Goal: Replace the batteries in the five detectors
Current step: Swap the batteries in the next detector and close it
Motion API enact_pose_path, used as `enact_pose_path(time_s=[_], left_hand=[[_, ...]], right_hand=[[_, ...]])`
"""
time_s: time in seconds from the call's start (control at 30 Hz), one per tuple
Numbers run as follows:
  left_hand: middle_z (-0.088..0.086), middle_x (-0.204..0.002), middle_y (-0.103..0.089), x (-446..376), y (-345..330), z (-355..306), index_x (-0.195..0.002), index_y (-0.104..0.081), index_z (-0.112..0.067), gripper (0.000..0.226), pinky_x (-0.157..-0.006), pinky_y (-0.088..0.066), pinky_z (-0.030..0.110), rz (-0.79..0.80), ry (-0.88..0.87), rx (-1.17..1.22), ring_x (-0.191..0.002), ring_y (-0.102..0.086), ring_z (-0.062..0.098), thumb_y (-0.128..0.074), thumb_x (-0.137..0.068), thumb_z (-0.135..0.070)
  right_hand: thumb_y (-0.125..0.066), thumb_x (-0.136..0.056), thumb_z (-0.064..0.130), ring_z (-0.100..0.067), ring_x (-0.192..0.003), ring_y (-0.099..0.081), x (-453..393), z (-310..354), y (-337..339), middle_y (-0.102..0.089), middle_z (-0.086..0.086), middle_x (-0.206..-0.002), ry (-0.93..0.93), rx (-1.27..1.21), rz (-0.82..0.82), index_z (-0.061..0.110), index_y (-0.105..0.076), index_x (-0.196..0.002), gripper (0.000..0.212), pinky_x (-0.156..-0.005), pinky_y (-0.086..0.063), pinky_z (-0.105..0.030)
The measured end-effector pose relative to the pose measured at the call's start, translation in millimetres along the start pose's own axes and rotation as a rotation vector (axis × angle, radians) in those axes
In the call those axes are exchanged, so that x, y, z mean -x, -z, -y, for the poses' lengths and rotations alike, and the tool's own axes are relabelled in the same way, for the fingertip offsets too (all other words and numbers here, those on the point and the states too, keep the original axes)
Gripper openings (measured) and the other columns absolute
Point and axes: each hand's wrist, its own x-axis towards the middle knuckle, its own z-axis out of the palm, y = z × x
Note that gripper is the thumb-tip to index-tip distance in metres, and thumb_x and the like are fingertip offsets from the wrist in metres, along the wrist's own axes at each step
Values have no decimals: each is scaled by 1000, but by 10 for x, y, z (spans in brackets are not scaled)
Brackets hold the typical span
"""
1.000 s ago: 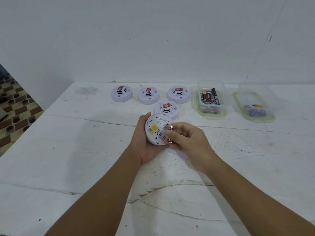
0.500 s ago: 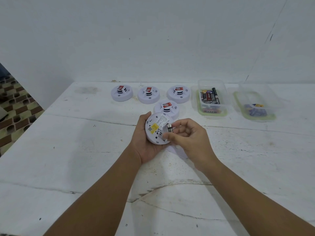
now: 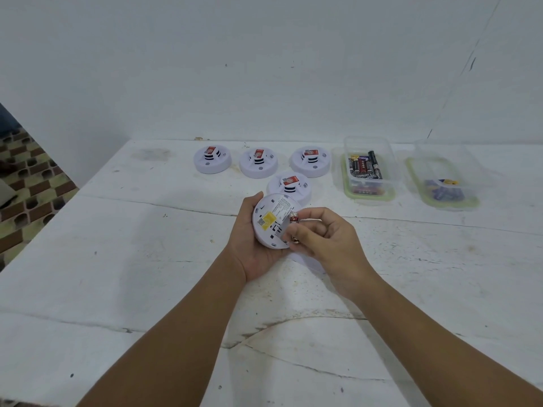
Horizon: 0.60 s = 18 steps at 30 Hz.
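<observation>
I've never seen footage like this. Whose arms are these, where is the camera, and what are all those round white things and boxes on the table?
There is no machine here: a person works with bare hands, and the one camera sits on their head, looking forward and down, so you see their own arms reaching out.

The left hand holds a round white detector turned back side up, showing a yellow sticker. The right hand pinches a small battery at the detector's edge.

On the white table four more detectors rest face up, three in a row by the wall and one nearer. To their right stand two clear plastic boxes: the nearer box holds a pile of batteries, the far box a few bluish ones.
</observation>
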Motion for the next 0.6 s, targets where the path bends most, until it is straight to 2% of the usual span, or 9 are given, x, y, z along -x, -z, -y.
enact_pose_path(time_s=[0.1,0.17,0.43,0.6], left_hand=[[14,-87,-63,-6,15,-2,-100,-76,-2,54,-61,-52,29,10,28,26,-69,-58,21,-60,-86,-52],[12,-84,-62,-10,21,-4,-99,-74,-2,55,-59,-53,28,9,43,26,-66,-57,19,-58,-86,-53],[12,-91,-68,16,12,-13,-112,-69,-5,57,-64,-60,31,-4,57,-3,-75,-65,22,-56,-87,-55],[11,-79,-68,10,20,-15,-107,-68,-4,56,-54,-57,28,-15,67,21,-62,-66,20,-50,-94,-56]], right_hand=[[-65,-96,3,-28,-93,-77,-8,-14,-1,-77,-23,-103,-66,-79,25,-6,-66,-119,25,-79,-63,-28],[-56,-103,3,-29,-99,-76,-10,-5,6,-76,-23,-110,-138,-177,54,-6,-66,-124,25,-84,-63,-29],[-53,-104,5,-29,-101,-76,6,56,-15,-74,-24,-114,-248,-353,100,-5,-69,-123,27,-85,-64,-31],[-54,-103,5,-27,-96,-77,5,40,-29,-76,-22,-109,-237,-336,96,-4,-70,-119,24,-78,-64,-29]])
